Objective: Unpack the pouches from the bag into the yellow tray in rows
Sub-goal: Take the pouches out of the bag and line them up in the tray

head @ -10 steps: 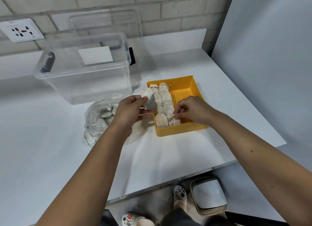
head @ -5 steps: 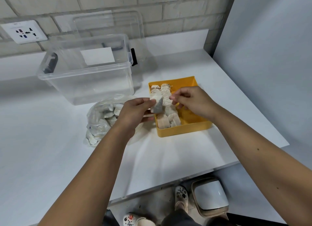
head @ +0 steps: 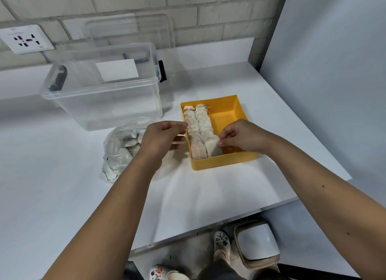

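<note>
The white desk [head: 208, 196] is carrying everything, and the view of it is sitting much as it did 0.5 s ago. The clear plastic storage box [head: 104, 104] is standing at the far left with its clear lid [head: 129, 28] leaning on the brick wall behind it; neither is showing any change. The crumpled clear plastic bag [head: 121, 148] is lying in front of the box, just beside the tray, with pale pouches showing inside it as before. The yellow rectangular plastic tray [head: 227, 160] is sitting right of the bag, and 2 rows of beige paper pouches [head: 198, 122] are running along its left side from the far wall toward the near wall.

The left hand [head: 163, 139] is hovering just outside the tray's left wall. 0.5 s ago it was holding a pouch upright over the tray; now its grip is loosely curled, with nothing showing between thumb and fingers.

The right hand [head: 242, 137] is reaching lower into the tray than before. Its grip is pinching the single pale pouch [head: 212, 149] between thumb and forefinger, and that pouch is leaning tilted at the near end of the 2nd row, touching the pouch beside it.
</note>
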Demonstrator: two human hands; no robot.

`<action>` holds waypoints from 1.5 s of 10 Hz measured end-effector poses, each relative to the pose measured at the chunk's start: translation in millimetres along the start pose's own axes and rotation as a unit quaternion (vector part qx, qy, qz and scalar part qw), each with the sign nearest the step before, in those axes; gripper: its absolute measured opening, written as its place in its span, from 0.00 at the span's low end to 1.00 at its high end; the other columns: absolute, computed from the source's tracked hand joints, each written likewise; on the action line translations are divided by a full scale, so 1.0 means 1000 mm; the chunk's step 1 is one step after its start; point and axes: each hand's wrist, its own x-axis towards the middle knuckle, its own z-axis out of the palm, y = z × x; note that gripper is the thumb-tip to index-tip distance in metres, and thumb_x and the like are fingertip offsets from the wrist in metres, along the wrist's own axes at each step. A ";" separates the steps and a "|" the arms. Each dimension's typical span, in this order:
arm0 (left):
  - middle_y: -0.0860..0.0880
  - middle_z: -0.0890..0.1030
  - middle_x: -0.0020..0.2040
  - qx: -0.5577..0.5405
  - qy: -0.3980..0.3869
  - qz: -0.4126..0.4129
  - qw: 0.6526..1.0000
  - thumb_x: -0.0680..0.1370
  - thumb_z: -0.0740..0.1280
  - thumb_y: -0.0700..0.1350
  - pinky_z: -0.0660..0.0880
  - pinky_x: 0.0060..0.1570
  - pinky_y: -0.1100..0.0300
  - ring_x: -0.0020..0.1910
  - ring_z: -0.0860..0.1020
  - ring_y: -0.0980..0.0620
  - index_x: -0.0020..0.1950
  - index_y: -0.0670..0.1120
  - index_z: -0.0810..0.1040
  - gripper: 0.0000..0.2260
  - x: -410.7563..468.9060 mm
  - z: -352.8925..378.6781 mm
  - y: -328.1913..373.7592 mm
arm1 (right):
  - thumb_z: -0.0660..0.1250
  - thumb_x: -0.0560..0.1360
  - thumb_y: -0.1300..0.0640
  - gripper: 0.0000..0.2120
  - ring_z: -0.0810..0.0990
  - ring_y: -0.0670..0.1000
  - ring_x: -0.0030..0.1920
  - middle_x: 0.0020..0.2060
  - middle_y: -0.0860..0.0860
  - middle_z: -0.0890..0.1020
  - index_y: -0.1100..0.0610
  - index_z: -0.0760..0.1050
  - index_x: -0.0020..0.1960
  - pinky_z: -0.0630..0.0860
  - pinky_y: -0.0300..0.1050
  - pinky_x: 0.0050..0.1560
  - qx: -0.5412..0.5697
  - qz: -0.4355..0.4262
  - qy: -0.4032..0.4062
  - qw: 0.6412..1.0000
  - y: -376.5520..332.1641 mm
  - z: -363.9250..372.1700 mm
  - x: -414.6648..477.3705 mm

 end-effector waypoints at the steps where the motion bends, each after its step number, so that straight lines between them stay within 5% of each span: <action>1: 0.45 0.84 0.45 0.001 0.004 -0.004 1.000 0.77 0.71 0.42 0.82 0.39 0.59 0.39 0.82 0.51 0.49 0.43 0.84 0.04 0.001 -0.001 0.001 | 0.75 0.72 0.53 0.06 0.76 0.43 0.36 0.34 0.45 0.80 0.56 0.83 0.46 0.70 0.36 0.39 -0.028 0.012 0.003 1.000 0.000 0.007 0.003; 4: 0.46 0.84 0.45 0.002 -0.001 -0.006 1.000 0.77 0.71 0.42 0.82 0.41 0.57 0.39 0.82 0.51 0.49 0.43 0.84 0.04 0.002 -0.002 0.002 | 0.76 0.71 0.54 0.07 0.80 0.45 0.35 0.34 0.48 0.83 0.57 0.83 0.44 0.76 0.40 0.42 -0.013 0.047 0.063 0.997 0.006 0.016 0.012; 6: 0.46 0.84 0.46 0.004 -0.003 -0.010 1.000 0.78 0.70 0.41 0.82 0.43 0.56 0.41 0.82 0.50 0.51 0.42 0.84 0.05 -0.001 0.000 0.000 | 0.77 0.69 0.49 0.10 0.83 0.49 0.45 0.38 0.48 0.86 0.56 0.84 0.42 0.79 0.47 0.51 -0.039 0.074 0.020 0.996 0.006 0.017 0.012; 7: 0.45 0.84 0.45 0.000 -0.003 -0.010 1.000 0.78 0.71 0.42 0.82 0.42 0.56 0.40 0.82 0.50 0.50 0.42 0.84 0.05 -0.003 -0.003 0.000 | 0.78 0.67 0.45 0.13 0.80 0.49 0.45 0.38 0.46 0.82 0.53 0.81 0.44 0.78 0.49 0.49 -0.082 0.072 0.072 0.991 0.001 0.014 0.011; 8: 0.45 0.84 0.45 -0.011 0.003 -0.001 1.000 0.77 0.71 0.42 0.83 0.44 0.55 0.41 0.83 0.50 0.49 0.43 0.84 0.04 -0.005 -0.013 0.004 | 0.77 0.67 0.45 0.14 0.77 0.45 0.42 0.38 0.42 0.78 0.50 0.79 0.48 0.74 0.42 0.42 -0.071 0.004 0.167 0.983 -0.018 0.016 0.011; 10: 0.44 0.85 0.45 0.004 0.075 0.052 0.996 0.77 0.71 0.41 0.82 0.49 0.54 0.44 0.84 0.49 0.51 0.42 0.85 0.05 -0.011 -0.074 0.023 | 0.76 0.70 0.55 0.06 0.82 0.48 0.43 0.43 0.53 0.84 0.53 0.82 0.47 0.80 0.52 0.53 0.131 -0.128 0.099 0.978 -0.065 0.043 0.019; 11: 0.43 0.85 0.45 0.029 0.115 0.066 0.991 0.78 0.70 0.40 0.81 0.52 0.53 0.44 0.83 0.48 0.51 0.42 0.84 0.05 -0.011 -0.105 0.026 | 0.73 0.73 0.57 0.05 0.81 0.45 0.41 0.41 0.50 0.84 0.53 0.82 0.49 0.80 0.48 0.52 0.147 -0.167 0.086 0.971 -0.082 0.063 0.028; 13: 0.49 0.87 0.43 0.148 0.105 0.073 0.981 0.76 0.71 0.41 0.82 0.50 0.57 0.44 0.85 0.51 0.46 0.46 0.86 0.04 -0.010 -0.109 0.005 | 0.70 0.76 0.59 0.08 0.81 0.42 0.49 0.48 0.44 0.85 0.50 0.84 0.52 0.75 0.37 0.52 -0.001 -0.205 0.000 0.979 -0.106 0.096 0.042; 15: 0.50 0.86 0.41 0.169 0.117 0.080 0.975 0.76 0.72 0.42 0.82 0.50 0.56 0.41 0.85 0.52 0.46 0.47 0.86 0.04 -0.007 -0.105 -0.004 | 0.67 0.77 0.52 0.12 0.79 0.51 0.60 0.56 0.46 0.83 0.46 0.81 0.59 0.70 0.51 0.64 -0.149 -0.152 0.014 0.977 -0.106 0.107 0.059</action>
